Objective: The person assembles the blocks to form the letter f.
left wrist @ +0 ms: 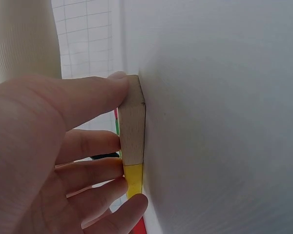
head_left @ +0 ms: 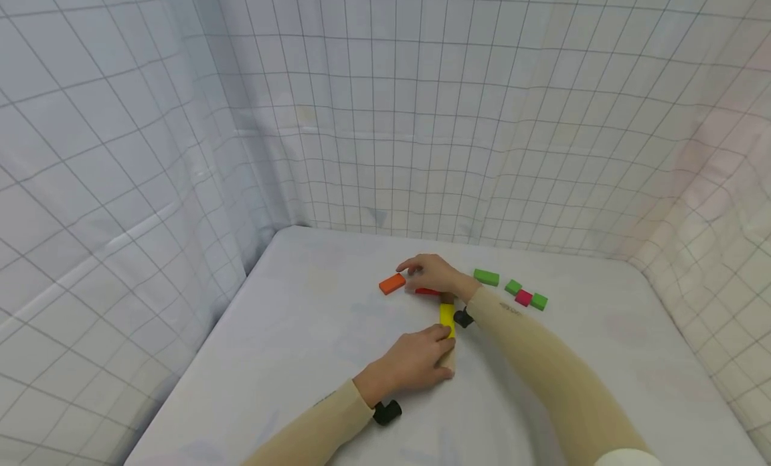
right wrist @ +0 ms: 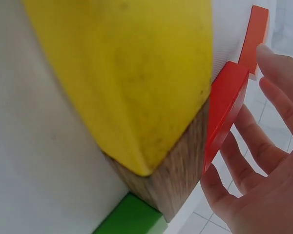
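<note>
My left hand [head_left: 415, 360] lies along a plain wooden block [left wrist: 133, 131] and the yellow block [head_left: 446, 313] joined to its end. In the left wrist view its thumb touches the wooden block's end, while extended fingers rest against the side of the row. Farther back, my right hand [head_left: 435, 274] spreads over a red block [right wrist: 227, 107], with fingertips against its side. One digit reaches an orange block [head_left: 392, 284], and contact there is hard to tell. A dark brown block [right wrist: 178, 175] sits between yellow and red, partly hidden by the right wrist in the head view.
Right of the right wrist lie a long green block [head_left: 486, 277], a small green block [head_left: 513, 287], a crimson block [head_left: 523, 297] and another green one [head_left: 539, 301]. A white cloth table [head_left: 271, 332] carries everything, with a grid-lined curtain [head_left: 385, 118] around it.
</note>
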Available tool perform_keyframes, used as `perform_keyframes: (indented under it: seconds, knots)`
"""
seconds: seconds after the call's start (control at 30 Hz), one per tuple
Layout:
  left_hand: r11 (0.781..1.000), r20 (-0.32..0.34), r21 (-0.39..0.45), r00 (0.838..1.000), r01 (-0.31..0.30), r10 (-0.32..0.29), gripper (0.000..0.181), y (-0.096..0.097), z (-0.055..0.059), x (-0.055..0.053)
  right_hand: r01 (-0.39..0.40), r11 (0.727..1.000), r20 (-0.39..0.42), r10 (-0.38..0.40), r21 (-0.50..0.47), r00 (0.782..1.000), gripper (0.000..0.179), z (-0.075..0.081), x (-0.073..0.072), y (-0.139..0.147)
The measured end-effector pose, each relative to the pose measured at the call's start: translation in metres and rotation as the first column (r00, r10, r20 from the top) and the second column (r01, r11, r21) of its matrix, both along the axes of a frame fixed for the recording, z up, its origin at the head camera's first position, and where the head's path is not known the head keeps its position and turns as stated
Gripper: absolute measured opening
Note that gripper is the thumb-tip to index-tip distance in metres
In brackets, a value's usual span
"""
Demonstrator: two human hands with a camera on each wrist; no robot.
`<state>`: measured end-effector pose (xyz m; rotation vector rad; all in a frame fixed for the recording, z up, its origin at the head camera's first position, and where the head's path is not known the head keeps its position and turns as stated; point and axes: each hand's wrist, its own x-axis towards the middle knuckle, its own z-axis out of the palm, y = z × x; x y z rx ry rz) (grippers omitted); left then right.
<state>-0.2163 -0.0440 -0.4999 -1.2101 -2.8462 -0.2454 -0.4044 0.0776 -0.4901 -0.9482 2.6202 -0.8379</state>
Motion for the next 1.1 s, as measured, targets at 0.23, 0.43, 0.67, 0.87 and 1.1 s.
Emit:
perform_keyframes:
  seconds: [0.23,0.43,0.67,0.87,1.1]
  knots:
    - [1.000,0.001,-0.002,1.000,0.001,-0.001,0.056,0.000,-0.001,-0.001,-0.003,0.995,-0.026,0.006,0.095,1.000,0.039,0.001,-0.005,-0.008]
    - [1.000,0.006,-0.002,1.000,0.000,0.000,0.055,0.001,0.001,-0.001,0.007,0.995,-0.041,-0.003,0.104,0.999,0.032,0.005,-0.004,-0.013]
    - [1.000,0.045,-0.003,0.999,-0.004,0.004,0.057,0.000,0.002,-0.001,0.021,0.994,-0.043,-0.017,0.110,0.999,0.030,0.005,-0.001,-0.013]
    - [1.000,0.034,0.001,0.999,-0.006,0.006,0.056,0.000,0.002,0.000,0.025,0.998,-0.020,-0.024,0.056,1.000,0.027,0.009,0.001,-0.014]
    - [1.000,0.025,0.018,1.000,0.002,-0.002,0.055,0.000,-0.001,-0.002,-0.011,0.999,0.045,0.013,-0.044,0.999,0.031,0.016,0.003,-0.015]
